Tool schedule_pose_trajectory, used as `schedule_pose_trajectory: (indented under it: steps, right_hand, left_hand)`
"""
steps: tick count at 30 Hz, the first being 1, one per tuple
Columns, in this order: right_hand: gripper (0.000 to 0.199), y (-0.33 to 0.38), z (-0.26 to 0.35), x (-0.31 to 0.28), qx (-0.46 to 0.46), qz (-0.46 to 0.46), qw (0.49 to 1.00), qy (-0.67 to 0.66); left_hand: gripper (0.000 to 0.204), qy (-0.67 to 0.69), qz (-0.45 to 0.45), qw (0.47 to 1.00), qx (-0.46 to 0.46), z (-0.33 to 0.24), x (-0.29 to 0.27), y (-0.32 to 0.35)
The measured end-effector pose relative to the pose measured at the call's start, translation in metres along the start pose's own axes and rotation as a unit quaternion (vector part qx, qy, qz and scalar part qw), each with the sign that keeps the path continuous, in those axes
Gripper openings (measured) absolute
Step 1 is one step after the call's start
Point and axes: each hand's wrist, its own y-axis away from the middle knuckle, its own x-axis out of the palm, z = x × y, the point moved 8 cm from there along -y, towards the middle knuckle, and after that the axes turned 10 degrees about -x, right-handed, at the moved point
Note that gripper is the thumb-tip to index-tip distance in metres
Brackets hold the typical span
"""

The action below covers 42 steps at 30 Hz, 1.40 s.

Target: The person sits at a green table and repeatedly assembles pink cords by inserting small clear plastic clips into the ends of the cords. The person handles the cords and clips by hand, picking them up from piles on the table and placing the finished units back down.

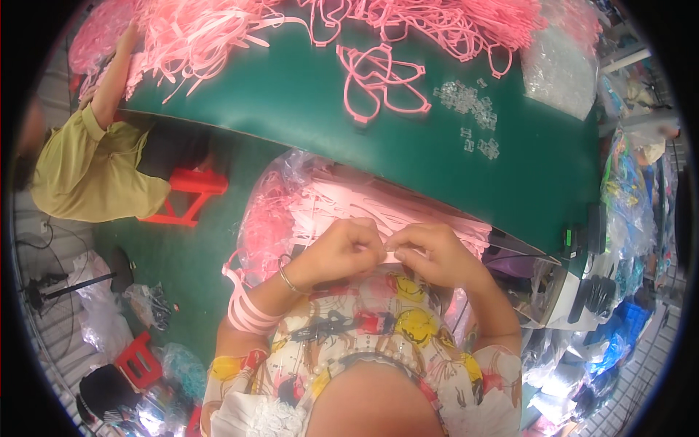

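My left hand [352, 246] and my right hand [429, 251] meet fingertip to fingertip in front of my chest, just short of the table edge. Both are closed, with thumbs and forefingers pinched together. A tiny pale piece shows between the fingertips, too small to name. Several pink straps [245, 304] hang looped over my left forearm. Below and beyond the hands lies a heap of flat pink straps [342, 207], beside a clear bag of pink pieces [266, 218].
The green table [291, 95] bears pink strap piles [196, 36], linked pink loops [382, 81], small clear plastic pieces [466, 102] and a clear bag [561, 73]. On the left, a co-worker in a yellow-green top [95, 171] sits by a red stool [193, 191], one arm reaching into the straps.
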Motion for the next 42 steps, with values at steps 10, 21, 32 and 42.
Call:
schedule_pose_trajectory:
  steps: [10, 21, 32, 42]
  right_hand:
    - [0.013, 0.002, 0.001, -0.002, -0.01, -0.014, 1.0, -0.009]
    - [0.011, -0.005, 0.015, 0.002, -0.143, 0.079, 0.986, 0.025]
    - [0.011, 0.006, -0.035, 0.0, 0.108, -0.008, 0.977, -0.184]
    - [0.015, 0.004, -0.034, 0.005, 0.111, 0.043, 0.981, -0.152]
  left_hand:
    - [0.009, 0.051, 0.043, 0.997, -0.047, 0.002, 0.001, 0.001]
    - [0.008, 0.081, 0.105, 0.99, -0.046, -0.001, 0.009, 0.001]
    - [0.019, -0.141, -0.079, 0.974, 0.157, -0.015, 0.001, 0.006]
    - [0.024, -0.159, -0.156, 0.959, 0.176, -0.022, -0.002, 0.009]
